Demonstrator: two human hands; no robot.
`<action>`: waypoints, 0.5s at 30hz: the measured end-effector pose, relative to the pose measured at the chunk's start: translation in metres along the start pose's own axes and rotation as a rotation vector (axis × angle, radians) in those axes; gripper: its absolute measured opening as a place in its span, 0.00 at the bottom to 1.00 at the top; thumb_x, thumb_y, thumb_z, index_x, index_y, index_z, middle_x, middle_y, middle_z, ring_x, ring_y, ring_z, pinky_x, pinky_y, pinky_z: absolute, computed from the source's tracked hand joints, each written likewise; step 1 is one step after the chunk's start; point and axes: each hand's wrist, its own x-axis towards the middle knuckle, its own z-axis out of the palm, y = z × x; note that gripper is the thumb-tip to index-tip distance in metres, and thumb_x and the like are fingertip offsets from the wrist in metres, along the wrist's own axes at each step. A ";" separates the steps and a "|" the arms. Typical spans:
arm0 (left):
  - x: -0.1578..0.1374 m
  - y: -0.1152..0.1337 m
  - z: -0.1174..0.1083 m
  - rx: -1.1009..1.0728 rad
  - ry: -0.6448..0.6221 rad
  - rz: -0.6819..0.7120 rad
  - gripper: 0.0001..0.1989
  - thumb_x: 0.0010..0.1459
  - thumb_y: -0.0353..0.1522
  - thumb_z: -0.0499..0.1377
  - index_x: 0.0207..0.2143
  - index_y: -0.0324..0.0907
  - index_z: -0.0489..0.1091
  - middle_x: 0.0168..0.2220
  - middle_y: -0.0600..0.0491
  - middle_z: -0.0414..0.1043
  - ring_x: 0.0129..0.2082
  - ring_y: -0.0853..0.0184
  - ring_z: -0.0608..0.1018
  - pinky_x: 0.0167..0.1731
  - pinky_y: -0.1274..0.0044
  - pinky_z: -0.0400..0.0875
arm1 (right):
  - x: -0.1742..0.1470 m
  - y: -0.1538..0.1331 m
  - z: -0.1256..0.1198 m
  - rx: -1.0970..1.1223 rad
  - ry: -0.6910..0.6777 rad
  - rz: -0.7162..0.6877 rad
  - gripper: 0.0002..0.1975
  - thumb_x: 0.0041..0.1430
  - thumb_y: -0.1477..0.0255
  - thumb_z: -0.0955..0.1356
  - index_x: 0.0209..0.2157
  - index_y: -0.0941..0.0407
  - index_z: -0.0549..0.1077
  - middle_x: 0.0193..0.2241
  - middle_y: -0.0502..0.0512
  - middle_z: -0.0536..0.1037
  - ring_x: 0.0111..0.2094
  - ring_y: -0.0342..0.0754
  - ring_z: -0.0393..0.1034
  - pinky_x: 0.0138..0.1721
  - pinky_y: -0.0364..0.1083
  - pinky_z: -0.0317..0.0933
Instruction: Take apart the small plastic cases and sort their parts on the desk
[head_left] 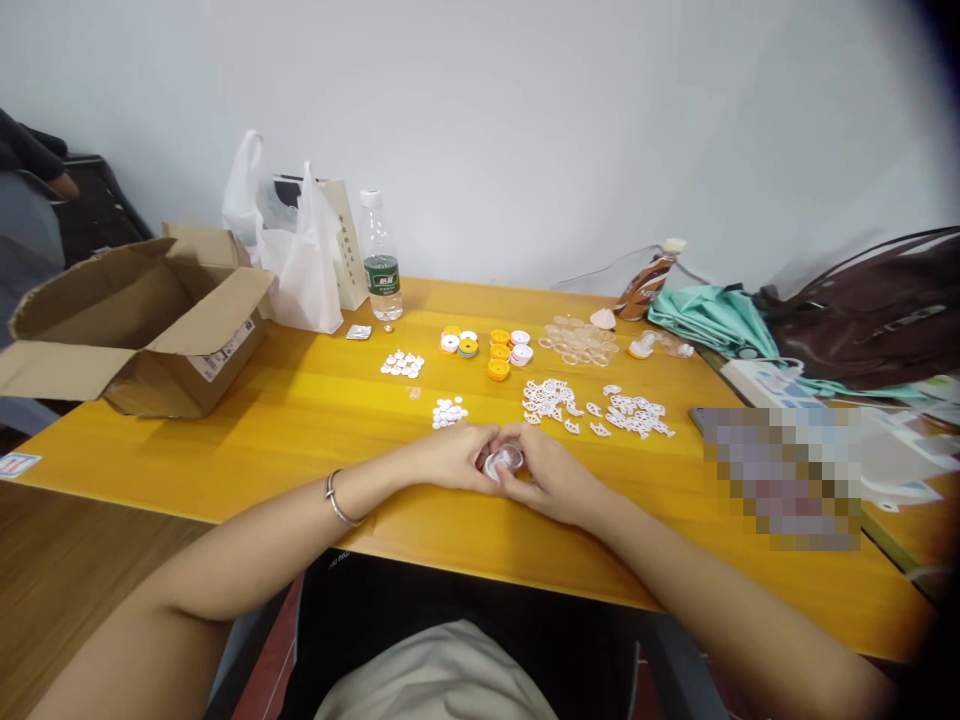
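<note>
Close together above the near part of the yellow table, both hands are closed around a small round piece with a clear cover and a white base [504, 461]. My left hand [454, 457] grips it from the left, and my right hand [553, 474] from the right; some fingertips are hidden. Just beyond my left hand lie small white discs [448, 412], with a pile of white knobbed parts [402, 363] farther back. White openwork pieces [551, 398] spread beyond my right hand. Behind them are orange and white round cases [500, 352] and clear round covers [577, 342].
An open cardboard box [172, 330] stands at left, beside a white plastic bag [300, 270] and a water bottle [383, 262]. At right are a brown drink bottle [646, 282], a folded teal umbrella [709, 315], a dark bag [862, 310] and a blurred-out flat object [780, 475].
</note>
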 end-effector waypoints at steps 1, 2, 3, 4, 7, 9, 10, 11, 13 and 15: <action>0.000 0.000 -0.001 -0.003 -0.007 0.003 0.18 0.46 0.38 0.60 0.38 0.39 0.64 0.28 0.55 0.68 0.24 0.71 0.68 0.23 0.81 0.58 | 0.000 0.001 -0.001 0.016 0.016 -0.021 0.11 0.54 0.72 0.63 0.41 0.56 0.61 0.35 0.57 0.72 0.35 0.48 0.68 0.35 0.47 0.62; -0.001 0.000 -0.001 -0.004 -0.007 0.005 0.20 0.46 0.39 0.61 0.39 0.39 0.64 0.28 0.55 0.68 0.24 0.71 0.68 0.23 0.81 0.58 | 0.000 0.001 -0.002 0.029 0.031 -0.032 0.12 0.53 0.73 0.63 0.41 0.56 0.60 0.35 0.57 0.71 0.35 0.48 0.67 0.35 0.47 0.62; -0.001 0.000 -0.001 -0.003 -0.003 0.007 0.21 0.45 0.40 0.61 0.40 0.39 0.64 0.28 0.55 0.68 0.24 0.71 0.68 0.23 0.81 0.58 | -0.001 0.001 -0.003 0.038 0.041 -0.034 0.12 0.53 0.74 0.63 0.41 0.56 0.60 0.35 0.57 0.71 0.34 0.48 0.67 0.35 0.47 0.62; -0.001 -0.001 -0.001 -0.003 0.000 0.012 0.22 0.45 0.41 0.61 0.40 0.39 0.64 0.28 0.55 0.68 0.24 0.71 0.68 0.23 0.81 0.58 | -0.001 0.000 -0.003 0.041 0.046 -0.030 0.11 0.54 0.74 0.62 0.41 0.56 0.60 0.34 0.56 0.71 0.33 0.47 0.67 0.34 0.47 0.62; -0.001 -0.002 0.000 -0.007 0.010 0.010 0.21 0.45 0.41 0.62 0.39 0.39 0.64 0.28 0.55 0.68 0.24 0.71 0.68 0.23 0.81 0.58 | -0.001 -0.001 -0.003 0.037 0.074 -0.024 0.08 0.54 0.73 0.63 0.38 0.55 0.61 0.30 0.53 0.71 0.29 0.45 0.66 0.31 0.45 0.61; 0.000 -0.003 0.001 -0.007 0.017 -0.014 0.22 0.44 0.42 0.63 0.37 0.38 0.64 0.27 0.56 0.67 0.24 0.71 0.67 0.23 0.81 0.58 | -0.001 0.001 -0.004 0.030 0.165 -0.032 0.07 0.55 0.71 0.63 0.36 0.54 0.61 0.27 0.51 0.69 0.27 0.44 0.64 0.29 0.44 0.60; 0.000 -0.003 0.001 -0.008 0.023 -0.027 0.22 0.43 0.43 0.63 0.36 0.39 0.64 0.26 0.56 0.66 0.24 0.72 0.67 0.22 0.81 0.57 | 0.000 0.005 -0.007 0.021 0.237 -0.030 0.07 0.54 0.70 0.63 0.36 0.54 0.61 0.26 0.51 0.69 0.26 0.44 0.64 0.29 0.44 0.60; 0.000 -0.004 0.002 -0.012 0.028 -0.034 0.22 0.43 0.43 0.63 0.36 0.39 0.63 0.26 0.56 0.66 0.23 0.72 0.67 0.22 0.82 0.57 | 0.001 0.010 -0.011 0.010 0.316 -0.016 0.08 0.54 0.69 0.64 0.37 0.54 0.61 0.27 0.51 0.68 0.27 0.44 0.64 0.29 0.45 0.61; 0.000 -0.005 0.003 -0.026 0.038 -0.026 0.21 0.44 0.43 0.63 0.35 0.39 0.62 0.27 0.57 0.66 0.24 0.73 0.67 0.22 0.82 0.56 | 0.006 0.026 -0.023 -0.009 0.465 0.047 0.12 0.54 0.67 0.65 0.39 0.55 0.60 0.29 0.53 0.69 0.29 0.46 0.66 0.32 0.46 0.62; 0.000 -0.006 0.004 -0.032 0.053 -0.014 0.20 0.45 0.43 0.63 0.34 0.40 0.62 0.27 0.57 0.65 0.25 0.73 0.67 0.23 0.82 0.56 | 0.012 0.049 -0.039 -0.010 0.549 0.146 0.16 0.53 0.64 0.65 0.42 0.56 0.60 0.31 0.55 0.70 0.31 0.47 0.67 0.33 0.48 0.63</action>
